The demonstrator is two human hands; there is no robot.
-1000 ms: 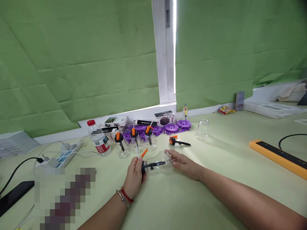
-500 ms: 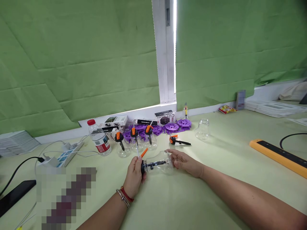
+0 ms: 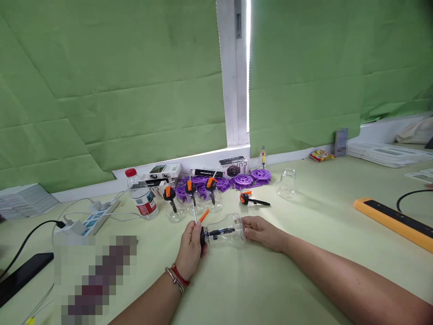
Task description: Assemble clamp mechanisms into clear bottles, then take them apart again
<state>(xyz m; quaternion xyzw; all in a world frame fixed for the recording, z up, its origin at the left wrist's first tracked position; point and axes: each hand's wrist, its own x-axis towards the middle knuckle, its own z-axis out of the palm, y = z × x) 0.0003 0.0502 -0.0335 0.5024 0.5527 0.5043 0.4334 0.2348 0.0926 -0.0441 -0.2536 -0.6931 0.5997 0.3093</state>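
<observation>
Fingers of left hand (image 3: 191,247) closed round the black spray cap; right hand (image 3: 262,231) cups the base of clear bottle (image 3: 227,231). Grip unchanged from a second ago. Bottle lies on table (image 3: 304,253), long axis left-right, cap pointing left.

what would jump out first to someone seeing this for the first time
Mid-table, the left hand grips the black pump cap of a clear bottle lying on its side, and the right hand holds its base. Just behind stand three capped bottles with orange triggers, in front of a cluster of purple discs under the green blinds.
</observation>
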